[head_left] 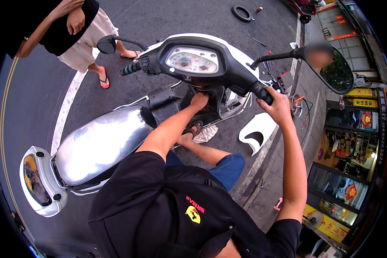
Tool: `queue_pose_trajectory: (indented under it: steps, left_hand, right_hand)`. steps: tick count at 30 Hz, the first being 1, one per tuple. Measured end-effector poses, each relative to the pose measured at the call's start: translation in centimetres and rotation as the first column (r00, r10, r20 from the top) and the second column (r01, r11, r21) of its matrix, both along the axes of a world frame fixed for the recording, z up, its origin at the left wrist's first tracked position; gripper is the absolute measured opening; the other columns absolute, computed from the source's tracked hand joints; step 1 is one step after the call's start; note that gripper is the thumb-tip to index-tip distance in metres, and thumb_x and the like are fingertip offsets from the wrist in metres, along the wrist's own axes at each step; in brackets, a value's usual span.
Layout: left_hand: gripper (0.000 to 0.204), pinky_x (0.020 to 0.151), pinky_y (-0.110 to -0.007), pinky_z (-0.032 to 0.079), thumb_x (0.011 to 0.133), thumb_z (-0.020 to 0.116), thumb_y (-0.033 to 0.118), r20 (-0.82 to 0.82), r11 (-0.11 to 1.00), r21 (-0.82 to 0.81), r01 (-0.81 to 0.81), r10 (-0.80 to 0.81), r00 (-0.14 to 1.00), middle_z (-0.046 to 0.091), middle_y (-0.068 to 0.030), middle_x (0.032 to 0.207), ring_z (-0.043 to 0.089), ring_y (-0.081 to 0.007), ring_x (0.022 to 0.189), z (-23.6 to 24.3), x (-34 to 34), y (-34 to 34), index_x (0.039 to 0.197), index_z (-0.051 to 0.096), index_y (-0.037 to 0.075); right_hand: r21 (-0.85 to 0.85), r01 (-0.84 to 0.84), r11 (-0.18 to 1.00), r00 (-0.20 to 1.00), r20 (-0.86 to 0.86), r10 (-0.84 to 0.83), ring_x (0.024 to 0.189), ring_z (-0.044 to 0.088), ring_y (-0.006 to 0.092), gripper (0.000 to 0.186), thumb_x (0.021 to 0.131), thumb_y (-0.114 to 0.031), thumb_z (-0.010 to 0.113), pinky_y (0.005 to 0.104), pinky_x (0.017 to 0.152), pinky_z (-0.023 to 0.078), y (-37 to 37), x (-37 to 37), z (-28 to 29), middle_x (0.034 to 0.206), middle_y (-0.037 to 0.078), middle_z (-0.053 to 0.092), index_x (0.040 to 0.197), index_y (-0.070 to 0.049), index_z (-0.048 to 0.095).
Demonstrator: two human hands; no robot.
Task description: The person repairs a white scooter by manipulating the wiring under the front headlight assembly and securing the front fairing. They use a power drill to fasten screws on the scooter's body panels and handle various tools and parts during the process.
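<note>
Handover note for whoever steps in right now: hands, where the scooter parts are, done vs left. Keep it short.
Left hand: reaching into the opened front panel below the dashboard; what it touches is hidden.
Right hand: wrapped around the right handlebar grip.
Scooter stands on the asphalt; a removed white panel lies beside it, tools scattered ahead.
Done: front cover off.
Left: work inside the opening, likely refitting the panel.
A bystander stands at the left.

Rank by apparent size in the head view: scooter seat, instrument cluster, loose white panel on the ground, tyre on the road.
1. scooter seat
2. instrument cluster
3. loose white panel
4. tyre, though it lies farthest from the camera, so it may only look smallest.
</note>
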State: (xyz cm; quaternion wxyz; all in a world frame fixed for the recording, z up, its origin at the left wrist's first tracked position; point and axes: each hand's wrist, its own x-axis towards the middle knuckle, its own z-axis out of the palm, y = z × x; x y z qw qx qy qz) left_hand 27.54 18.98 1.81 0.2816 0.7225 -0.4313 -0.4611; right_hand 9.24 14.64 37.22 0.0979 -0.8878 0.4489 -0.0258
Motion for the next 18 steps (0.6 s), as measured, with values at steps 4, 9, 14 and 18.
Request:
queue_pose_trajectory:
  steps: [4, 9, 14, 18]
  left_hand:
    - [0.038, 0.080, -0.044, 0.050, 0.084, 0.054, 0.036, -0.385, 0.983, 0.084, -0.164, 0.184, 0.904, 0.067, -0.0217, 0.093, 0.066, -0.0370, 0.088, 3.0, -1.6, 0.7, 0.101, 0.067, 0.004]
    - [0.035, 0.077, -0.043, 0.052, 0.076, 0.063, 0.032, 0.245, 0.991, -0.119, 0.056, -0.025, 0.969, 0.068, -0.0201, 0.095, 0.067, -0.0351, 0.085, 4.1, -1.3, 1.6, 0.098, 0.067, 0.006]
    - [0.031, 0.072, -0.042, 0.054, 0.067, 0.068, 0.021, 0.553, 0.915, -0.140, 0.379, -0.245, 0.796, 0.068, -0.0182, 0.088, 0.067, -0.0323, 0.083, 4.8, -0.8, 1.4, 0.095, 0.065, 0.008]
    - [0.036, 0.071, -0.043, 0.054, 0.068, 0.068, 0.022, 0.565, 0.914, -0.121, 0.386, -0.256, 0.784, 0.068, -0.0184, 0.090, 0.067, -0.0332, 0.082, 4.1, -0.4, 1.5, 0.101, 0.064, 0.007]
  right_hand:
    - [-0.020, 0.027, 0.999, 1.000, -0.009, -0.027, 0.085, 0.065, 0.0352, 0.046, 0.071, -0.031, 0.071, 0.0407, 0.075, 0.048, 0.1, -1.3, -0.1, 0.089, 0.018, 0.066, 0.106, -0.003, 0.062]
    - [-0.008, 0.031, 0.999, 0.999, -0.014, -0.031, 0.085, 0.065, 0.0350, 0.046, 0.071, -0.031, 0.071, 0.0405, 0.075, 0.049, 0.0, -1.1, 0.1, 0.090, 0.018, 0.066, 0.107, -0.003, 0.062]
    - [-0.021, 0.018, 1.000, 0.999, -0.027, -0.019, 0.084, 0.065, 0.0345, 0.047, 0.071, -0.032, 0.071, 0.0403, 0.075, 0.049, 0.1, -1.2, -0.2, 0.089, 0.017, 0.066, 0.107, -0.004, 0.062]
    - [-0.004, 0.026, 1.000, 1.000, -0.007, -0.026, 0.083, 0.065, 0.0348, 0.047, 0.072, -0.033, 0.071, 0.0403, 0.074, 0.049, 0.0, -1.0, -0.1, 0.087, 0.017, 0.066, 0.107, -0.003, 0.062]
